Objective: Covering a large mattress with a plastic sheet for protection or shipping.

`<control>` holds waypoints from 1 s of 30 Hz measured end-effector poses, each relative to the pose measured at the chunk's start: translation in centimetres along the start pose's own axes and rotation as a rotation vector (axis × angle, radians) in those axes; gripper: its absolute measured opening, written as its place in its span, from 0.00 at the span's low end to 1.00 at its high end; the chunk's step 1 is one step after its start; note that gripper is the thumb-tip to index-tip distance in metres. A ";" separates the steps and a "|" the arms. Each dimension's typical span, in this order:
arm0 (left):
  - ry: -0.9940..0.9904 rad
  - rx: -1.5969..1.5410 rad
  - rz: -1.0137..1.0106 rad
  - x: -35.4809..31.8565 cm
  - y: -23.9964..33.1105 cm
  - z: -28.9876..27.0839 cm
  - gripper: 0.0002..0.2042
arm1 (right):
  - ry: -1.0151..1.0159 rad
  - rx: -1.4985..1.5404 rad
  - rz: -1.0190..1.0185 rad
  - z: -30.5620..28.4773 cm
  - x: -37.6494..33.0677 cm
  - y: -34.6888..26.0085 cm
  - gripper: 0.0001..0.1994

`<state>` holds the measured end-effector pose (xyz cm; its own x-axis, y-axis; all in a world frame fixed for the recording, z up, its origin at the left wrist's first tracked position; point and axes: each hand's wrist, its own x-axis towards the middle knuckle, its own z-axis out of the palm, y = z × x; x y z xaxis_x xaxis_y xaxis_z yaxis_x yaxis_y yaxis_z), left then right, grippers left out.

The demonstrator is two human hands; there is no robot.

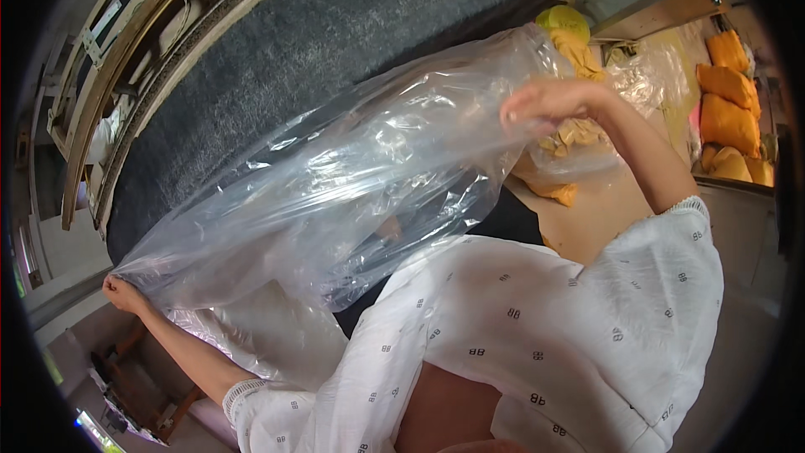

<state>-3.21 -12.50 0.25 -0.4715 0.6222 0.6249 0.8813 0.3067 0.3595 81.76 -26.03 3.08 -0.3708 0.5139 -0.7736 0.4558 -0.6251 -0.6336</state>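
A large clear plastic sheet or bag (pixel 335 193) stretches from far left to upper right, creased and shiny, across the front of my body. At its left corner my left hand (pixel 124 294) is closed, pinching the gathered plastic tight. My right hand (pixel 545 105) is over the plastic's right part with the arm bent. Its fingers are curled but smeared by motion, so I cannot tell whether they grip the film. Behind the plastic lies a long surface covered in dark grey fuzzy cloth (pixel 277 67), partly hidden by the film.
Wooden rails and a frame (pixel 126 75) run along the far left. Yellow-orange bundles (pixel 728 109) are stacked at the right. Crumpled clear plastic (pixel 650 71) and yellow cloth (pixel 579 54) lie beyond my right arm. A brown wooden stand (pixel 138 386) is at the lower left.
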 end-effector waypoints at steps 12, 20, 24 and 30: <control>0.048 -0.767 -0.220 7.5 -3.9 -9.8 0.07 | 0.665 -0.114 -0.746 4.0 14.6 4.6 0.09; 0.148 -0.708 -0.149 8.3 -6.8 -24.8 0.10 | 0.694 -0.209 -0.877 9.2 13.3 6.1 0.06; 0.329 -0.811 -0.121 5.4 -4.8 -25.6 0.08 | 0.513 0.052 -0.800 9.8 12.4 8.0 0.06; 0.367 -0.850 -0.124 3.9 -4.4 -26.9 0.07 | 0.798 -0.150 -0.816 8.9 11.2 7.9 0.06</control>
<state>-9.76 -30.80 19.70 -0.6687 0.3098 0.6759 0.5731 -0.3645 0.7340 74.04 -30.44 -10.60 -0.0061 0.9925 0.1224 0.4278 0.1132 -0.8967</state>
